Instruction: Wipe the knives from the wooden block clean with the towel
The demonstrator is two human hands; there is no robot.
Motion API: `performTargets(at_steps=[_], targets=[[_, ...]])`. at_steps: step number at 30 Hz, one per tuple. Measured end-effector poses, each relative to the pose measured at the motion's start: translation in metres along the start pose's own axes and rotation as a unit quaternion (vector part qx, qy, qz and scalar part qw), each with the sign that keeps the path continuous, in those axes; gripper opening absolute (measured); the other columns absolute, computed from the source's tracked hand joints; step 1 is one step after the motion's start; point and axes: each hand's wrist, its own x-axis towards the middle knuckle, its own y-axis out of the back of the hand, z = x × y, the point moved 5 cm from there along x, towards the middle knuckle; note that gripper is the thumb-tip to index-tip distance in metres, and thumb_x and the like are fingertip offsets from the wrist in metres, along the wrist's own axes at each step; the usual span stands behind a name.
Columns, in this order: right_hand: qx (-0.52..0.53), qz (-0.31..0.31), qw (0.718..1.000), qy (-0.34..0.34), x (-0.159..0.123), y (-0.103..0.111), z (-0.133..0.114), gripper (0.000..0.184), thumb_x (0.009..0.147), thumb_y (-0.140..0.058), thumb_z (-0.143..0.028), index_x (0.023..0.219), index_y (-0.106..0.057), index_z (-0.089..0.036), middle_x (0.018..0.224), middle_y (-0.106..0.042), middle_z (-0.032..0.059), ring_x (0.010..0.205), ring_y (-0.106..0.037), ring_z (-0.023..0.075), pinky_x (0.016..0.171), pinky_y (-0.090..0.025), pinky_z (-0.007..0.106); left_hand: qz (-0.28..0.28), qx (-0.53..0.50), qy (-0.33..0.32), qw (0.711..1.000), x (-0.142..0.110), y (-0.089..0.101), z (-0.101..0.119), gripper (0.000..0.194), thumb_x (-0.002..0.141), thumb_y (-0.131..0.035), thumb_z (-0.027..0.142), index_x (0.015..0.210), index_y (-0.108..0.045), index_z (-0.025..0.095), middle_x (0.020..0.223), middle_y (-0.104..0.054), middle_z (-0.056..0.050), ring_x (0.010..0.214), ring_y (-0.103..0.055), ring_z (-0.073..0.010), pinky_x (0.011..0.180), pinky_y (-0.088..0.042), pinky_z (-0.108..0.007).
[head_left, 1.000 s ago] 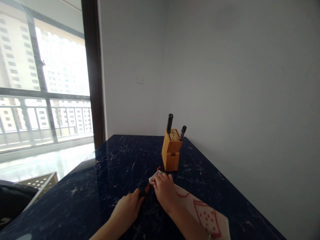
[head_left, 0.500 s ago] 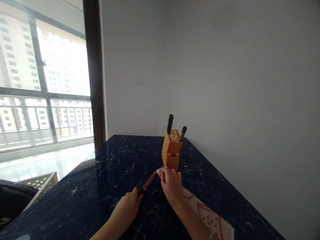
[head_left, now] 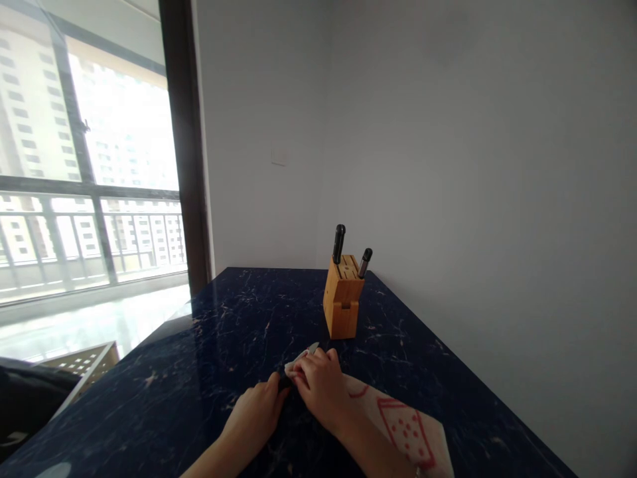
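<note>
My left hand [head_left: 256, 409] is wrapped round the dark handle of a knife [head_left: 313, 347], whose tip points away from me over the table. My right hand [head_left: 318, 385] pinches a white cloth with red drawings [head_left: 408, 428] against the blade, near the handle. Cloth and fingers hide most of the blade; just its tip shows beyond them. From under my right hand the rest of the cloth trails along the tabletop, partly beneath my forearm.
A wooden knife block [head_left: 343, 322] stands beyond my hands with two black-handled tools in its slots. The dark blue marbled table [head_left: 249, 312] meets a grey wall at right. A pale perforated crate [head_left: 89, 365] and a black item [head_left: 30, 398] lie beyond its left edge.
My right hand has slid with the cloth from the knife's tip back along the blade towards my left hand. The tip now sticks out past the cloth. My left hand has hardly moved.
</note>
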Motion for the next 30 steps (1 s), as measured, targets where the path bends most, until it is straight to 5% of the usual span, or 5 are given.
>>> performTargets(at_steps=[15, 22, 27, 30], targets=[[-0.042, -0.005, 0.999, -0.014, -0.001, -0.002, 0.001, 0.01, 0.082, -0.048, -0.017, 0.085, -0.055, -0.023, 0.092, -0.063, -0.0007, 0.09, -0.049, 0.0164, 0.076, -0.024, 0.031, 0.001, -0.016, -0.014, 1.0, 0.001, 0.003, 0.0, 0.022, 0.089, -0.032, 0.027, 0.092, -0.052, 0.018, 0.082, -0.068, -0.009, 0.08, -0.065, -0.0235, 0.063, -0.042, -0.028], [-0.146, 0.022, 0.982, -0.118, 0.003, 0.006, 0.05, 0.015, 0.085, -0.044, -0.016, 0.087, -0.057, -0.024, 0.095, -0.062, 0.0008, 0.087, -0.05, 0.018, 0.074, -0.024, 0.033, -0.004, 0.0, -0.003, 1.0, -0.004, 0.003, 0.001, 0.024, 0.089, -0.031, 0.033, 0.092, -0.052, 0.019, 0.08, -0.067, -0.007, 0.077, -0.065, -0.0229, 0.061, -0.04, -0.027], [-0.187, 0.057, 0.97, -0.142, -0.003, 0.023, 0.07, 0.021, 0.087, -0.039, -0.013, 0.085, -0.058, -0.023, 0.089, -0.062, 0.003, 0.084, -0.048, 0.0205, 0.072, -0.023, 0.034, 0.022, -0.138, 0.007, 0.99, 0.001, 0.009, -0.005, 0.028, 0.087, -0.034, 0.041, 0.085, -0.053, 0.02, 0.075, -0.065, -0.004, 0.073, -0.063, -0.0204, 0.062, -0.04, -0.026], [-0.17, 0.071, 0.975, -0.121, -0.002, 0.029, 0.063, 0.023, 0.087, -0.038, -0.011, 0.089, -0.057, -0.025, 0.093, -0.061, 0.0014, 0.084, -0.047, 0.0186, 0.07, -0.023, 0.033, 0.046, -0.297, 0.052, 0.952, 0.011, 0.007, -0.015, 0.034, 0.083, -0.036, 0.051, 0.076, -0.05, 0.021, 0.055, -0.055, 0.003, 0.051, -0.055, -0.0139, 0.047, -0.035, -0.022]])
